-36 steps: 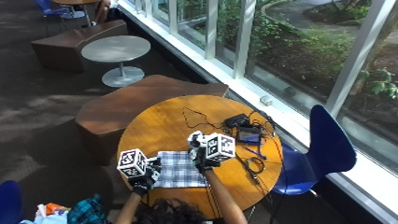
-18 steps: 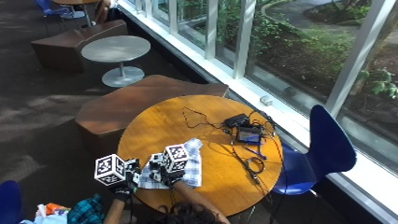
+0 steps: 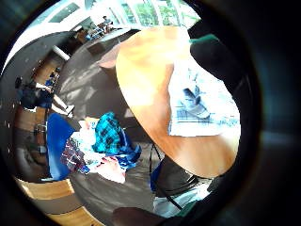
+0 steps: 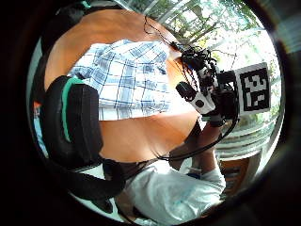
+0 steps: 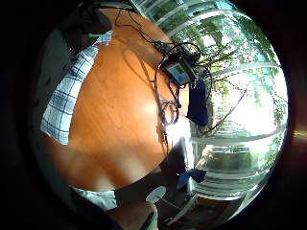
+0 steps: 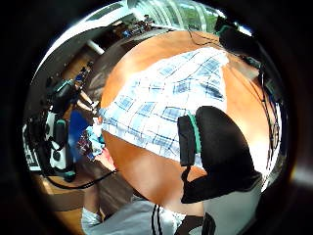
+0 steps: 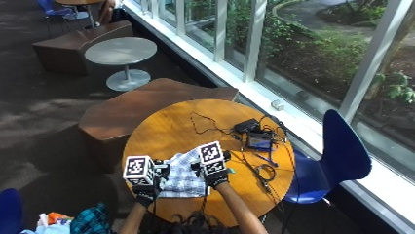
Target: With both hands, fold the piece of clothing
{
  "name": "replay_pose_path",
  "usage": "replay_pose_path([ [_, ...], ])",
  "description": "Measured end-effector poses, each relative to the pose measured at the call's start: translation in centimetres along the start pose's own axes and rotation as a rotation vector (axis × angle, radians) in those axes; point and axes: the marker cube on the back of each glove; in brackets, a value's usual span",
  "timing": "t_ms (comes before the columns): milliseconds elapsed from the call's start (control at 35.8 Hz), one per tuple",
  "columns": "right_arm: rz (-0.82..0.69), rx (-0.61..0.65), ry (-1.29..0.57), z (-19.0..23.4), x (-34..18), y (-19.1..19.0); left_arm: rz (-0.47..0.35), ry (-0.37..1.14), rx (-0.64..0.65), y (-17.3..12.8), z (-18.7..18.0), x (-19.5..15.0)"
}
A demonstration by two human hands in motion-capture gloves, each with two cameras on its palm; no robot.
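Shirt (image 7: 183, 179) lies flat, long axis toward the windows — left hand (image 7: 146, 194) and right hand (image 7: 216, 178) grip unclear.

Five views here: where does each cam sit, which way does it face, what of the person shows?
Outside view: above and behind the head, facing the round table; forearms, left hand, right hand by the plaid garment.
Left thumb side: left palm, facing garment; a gloved finger, torso, right hand.
Left little finger side: left palm, facing table edge and clothes pile.
Right thumb side: right palm, facing garment; a gloved finger.
Right little finger side: right palm, facing cables.
Shared: garment and table.
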Motion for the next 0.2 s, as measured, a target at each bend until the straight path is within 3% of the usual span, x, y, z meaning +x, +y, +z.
replay_pose_path([
  [196, 0.031, 0.059, -0.015, -1.5, 3.0, 1.6, 0.054, -0.041, -0.026, 0.3, 0.1, 4.0],
])
